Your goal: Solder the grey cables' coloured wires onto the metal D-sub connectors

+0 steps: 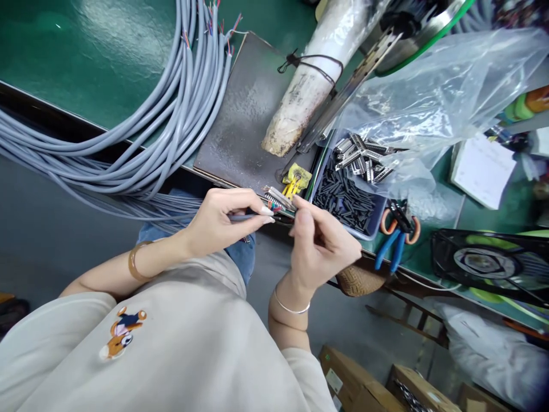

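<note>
My left hand (227, 220) pinches a grey cable between thumb and forefinger, close to its stripped end. Thin coloured wires (274, 207) fan out just past the fingertips, against a metal multi-pin connector (278, 197) at the table edge. My right hand (321, 240) is closed in a pinch at the connector's right end; whatever is between its fingers is hidden. Right behind the connector sits a yellow clip-like piece (295, 182). A blue bin (375, 220) stands to the right of it, with short black tubes (343, 191) and several loose metal connectors (364, 154) inside.
Grey cables (171, 114) with stripped ends lie bundled at the left. A dark board (244, 109) carries a plastic-wrapped roll (306, 86). Right of the bin are pliers (394, 234), a clear plastic bag (429, 97), a paper pad (484, 169) and a black fan (489, 260).
</note>
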Available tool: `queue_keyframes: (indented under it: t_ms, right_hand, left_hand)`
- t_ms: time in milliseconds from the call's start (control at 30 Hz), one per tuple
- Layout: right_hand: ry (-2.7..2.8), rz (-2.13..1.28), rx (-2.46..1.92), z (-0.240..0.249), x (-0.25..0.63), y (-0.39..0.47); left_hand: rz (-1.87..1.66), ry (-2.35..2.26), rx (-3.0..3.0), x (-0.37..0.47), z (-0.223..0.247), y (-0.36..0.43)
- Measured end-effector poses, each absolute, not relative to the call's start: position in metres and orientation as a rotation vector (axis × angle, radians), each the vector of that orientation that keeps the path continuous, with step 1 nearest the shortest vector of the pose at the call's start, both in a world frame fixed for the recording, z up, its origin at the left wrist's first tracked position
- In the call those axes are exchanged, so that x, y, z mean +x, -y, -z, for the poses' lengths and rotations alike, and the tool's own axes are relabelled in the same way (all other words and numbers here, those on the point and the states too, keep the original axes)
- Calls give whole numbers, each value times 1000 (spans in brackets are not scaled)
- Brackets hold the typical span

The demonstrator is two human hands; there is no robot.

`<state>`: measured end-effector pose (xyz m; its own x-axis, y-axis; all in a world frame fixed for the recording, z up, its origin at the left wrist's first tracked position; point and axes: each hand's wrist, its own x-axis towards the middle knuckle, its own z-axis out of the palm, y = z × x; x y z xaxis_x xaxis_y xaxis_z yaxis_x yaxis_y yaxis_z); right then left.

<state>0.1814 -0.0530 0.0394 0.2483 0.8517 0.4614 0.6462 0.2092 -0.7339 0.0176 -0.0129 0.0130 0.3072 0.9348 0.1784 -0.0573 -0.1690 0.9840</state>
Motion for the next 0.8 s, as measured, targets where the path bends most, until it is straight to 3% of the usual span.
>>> queue_keyframes:
  t_ms: [167, 500, 700, 800]
  right_hand:
    - [1184, -186, -1187, -40, 187, 47]
    - [1434, -403, -1404, -17, 184, 44]
    - [1679, 102, -1302, -6, 179, 36]
    - [1717, 128, -1278, -5, 179, 35]
  left_hand:
    - [-983, -931, 1054, 16, -18, 7]
    - [-909, -870, 1017, 16, -22, 0]
    - [-997, -1023, 1243, 22, -20, -4]
    - [-1056, -1091, 1347, 24, -19, -5]
